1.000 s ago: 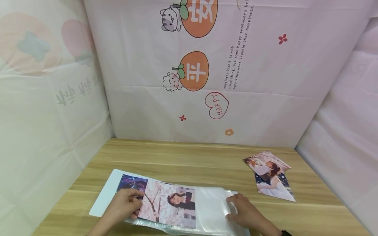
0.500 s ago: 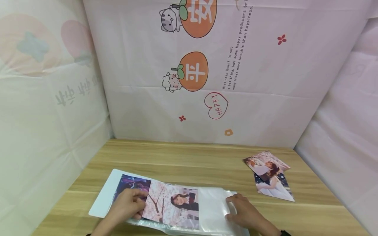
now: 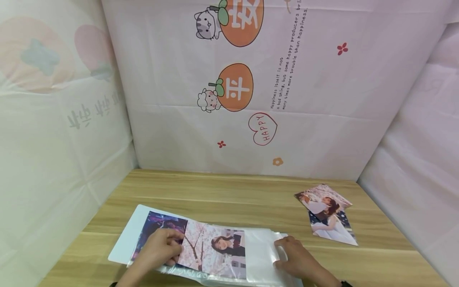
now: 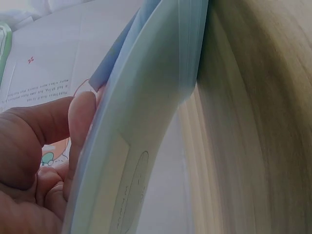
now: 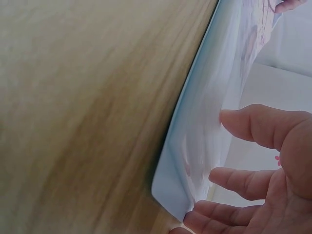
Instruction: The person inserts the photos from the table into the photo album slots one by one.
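In the head view my left hand [image 3: 159,249] pinches the left edge of a photo [image 3: 215,251] showing a person among pink blossoms. Much of that photo lies over a photo album's clear page [image 3: 261,255]; how deep it sits in the pocket I cannot tell. Under my left hand is a dark purple picture [image 3: 147,231], partly hidden. My right hand [image 3: 297,257] touches the page's right end, its thumb and fingers apart and fairly straight in the right wrist view. The album's pale cover [image 4: 141,107] appears edge-on in the left wrist view, fingers beside it.
Two overlapping photos lie at the right of the wooden table [image 3: 222,195]: a blossom photo [image 3: 324,201] on top and a dark-background photo [image 3: 333,229] beneath. Printed white cloth [image 3: 179,131] walls the back and sides. The album's white cover [image 3: 125,239] sticks out at the left.
My left hand and the pinched blossom photo have slid a little to the right along the clear page, baring more of the purple picture. My right hand has stayed in place.
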`<state>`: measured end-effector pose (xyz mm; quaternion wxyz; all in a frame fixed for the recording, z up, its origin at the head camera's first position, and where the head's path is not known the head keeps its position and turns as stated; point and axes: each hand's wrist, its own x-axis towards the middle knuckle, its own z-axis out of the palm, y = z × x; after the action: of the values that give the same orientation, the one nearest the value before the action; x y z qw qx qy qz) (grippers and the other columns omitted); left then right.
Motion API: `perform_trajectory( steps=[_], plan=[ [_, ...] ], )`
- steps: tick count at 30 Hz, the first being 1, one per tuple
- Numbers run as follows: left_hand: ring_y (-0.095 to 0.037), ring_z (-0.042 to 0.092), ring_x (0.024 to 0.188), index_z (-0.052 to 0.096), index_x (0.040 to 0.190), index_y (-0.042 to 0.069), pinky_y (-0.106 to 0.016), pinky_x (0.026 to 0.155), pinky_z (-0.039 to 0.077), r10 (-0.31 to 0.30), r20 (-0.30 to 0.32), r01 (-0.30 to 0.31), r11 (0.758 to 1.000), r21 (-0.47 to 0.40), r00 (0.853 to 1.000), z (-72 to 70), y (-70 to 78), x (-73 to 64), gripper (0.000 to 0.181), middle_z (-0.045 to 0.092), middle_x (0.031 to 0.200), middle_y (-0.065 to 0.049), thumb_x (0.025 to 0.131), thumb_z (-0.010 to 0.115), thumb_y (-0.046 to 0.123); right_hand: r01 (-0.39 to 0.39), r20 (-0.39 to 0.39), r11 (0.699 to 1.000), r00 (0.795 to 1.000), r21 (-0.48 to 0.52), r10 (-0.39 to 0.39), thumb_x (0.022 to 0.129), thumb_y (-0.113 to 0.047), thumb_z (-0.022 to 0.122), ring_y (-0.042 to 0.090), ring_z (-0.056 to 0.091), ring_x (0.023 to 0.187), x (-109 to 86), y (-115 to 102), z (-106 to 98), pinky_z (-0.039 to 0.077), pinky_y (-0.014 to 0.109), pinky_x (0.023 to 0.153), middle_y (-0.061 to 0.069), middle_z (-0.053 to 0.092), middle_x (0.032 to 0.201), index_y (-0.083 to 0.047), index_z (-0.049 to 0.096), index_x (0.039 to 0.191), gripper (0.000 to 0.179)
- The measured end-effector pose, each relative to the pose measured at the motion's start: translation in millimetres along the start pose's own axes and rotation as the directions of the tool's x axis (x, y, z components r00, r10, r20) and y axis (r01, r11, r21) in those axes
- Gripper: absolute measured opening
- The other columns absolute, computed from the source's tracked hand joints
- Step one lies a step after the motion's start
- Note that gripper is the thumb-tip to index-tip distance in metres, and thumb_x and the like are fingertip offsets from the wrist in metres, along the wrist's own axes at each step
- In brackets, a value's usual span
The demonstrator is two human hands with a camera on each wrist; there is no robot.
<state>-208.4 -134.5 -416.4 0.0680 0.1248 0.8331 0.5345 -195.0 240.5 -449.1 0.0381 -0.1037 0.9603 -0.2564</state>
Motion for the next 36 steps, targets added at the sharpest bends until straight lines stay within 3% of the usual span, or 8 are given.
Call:
perform_trajectory(
  steps=[8, 15, 25, 36],
  plan=[
    [-0.018, 0.057, 0.047, 0.061, 0.103, -0.012, -0.032, 0.043, 0.051, 0.001, 0.015, -0.001, 1.000, 0.002, 1.000, 4.8, 1.2, 1.6, 0.030, 0.059, 0.061, -0.005, 0.074, 0.062, -0.005, 0.001, -0.014, 1.000, 1.000, -0.009, -0.001, 0.068, -0.017, 0.080, 0.033, 0.051, 0.097, 0.3, 0, 1, 0.043, 0.053, 0.083, 0.012, 0.054, 0.104, -0.003, 0.061, 0.106, 0.044],
    [-0.017, 0.058, 0.047, 0.059, 0.103, -0.015, -0.032, 0.045, 0.052, 0.007, 0.055, -0.006, 1.000, -0.028, 0.998, 11.4, -0.8, 4.3, 0.033, 0.059, 0.059, -0.006, 0.072, 0.060, -0.007, -0.062, 0.001, 0.998, 0.998, -0.012, 0.062, 0.069, -0.019, 0.080, 0.030, 0.051, 0.096, 1.8, 0, 2, 0.043, 0.052, 0.084, 0.010, 0.054, 0.104, -0.005, 0.062, 0.107, 0.044],
    [-0.019, 0.057, 0.045, 0.058, 0.104, -0.017, -0.031, 0.044, 0.051, 0.034, 0.074, -0.031, 0.999, -0.033, 0.997, 17.1, -2.9, 6.3, 0.034, 0.059, 0.059, -0.006, 0.072, 0.060, -0.008, -0.004, -0.022, 1.000, 1.000, -0.017, 0.003, 0.068, -0.017, 0.080, 0.032, 0.052, 0.095, 0.4, 1, 2, 0.044, 0.053, 0.082, 0.012, 0.055, 0.102, -0.003, 0.062, 0.105, 0.044],
    [-0.019, 0.058, 0.047, 0.055, 0.106, -0.019, -0.033, 0.046, 0.052, 0.037, 0.112, -0.030, 0.997, -0.068, 0.993, 21.4, -4.4, 11.4, 0.038, 0.059, 0.060, -0.007, 0.069, 0.057, -0.011, -0.001, -0.021, 1.000, 1.000, -0.010, 0.001, 0.068, -0.017, 0.080, 0.033, 0.051, 0.096, 1.5, 0, 4, 0.043, 0.054, 0.083, 0.013, 0.055, 0.103, -0.003, 0.062, 0.105, 0.044]
  ],
)
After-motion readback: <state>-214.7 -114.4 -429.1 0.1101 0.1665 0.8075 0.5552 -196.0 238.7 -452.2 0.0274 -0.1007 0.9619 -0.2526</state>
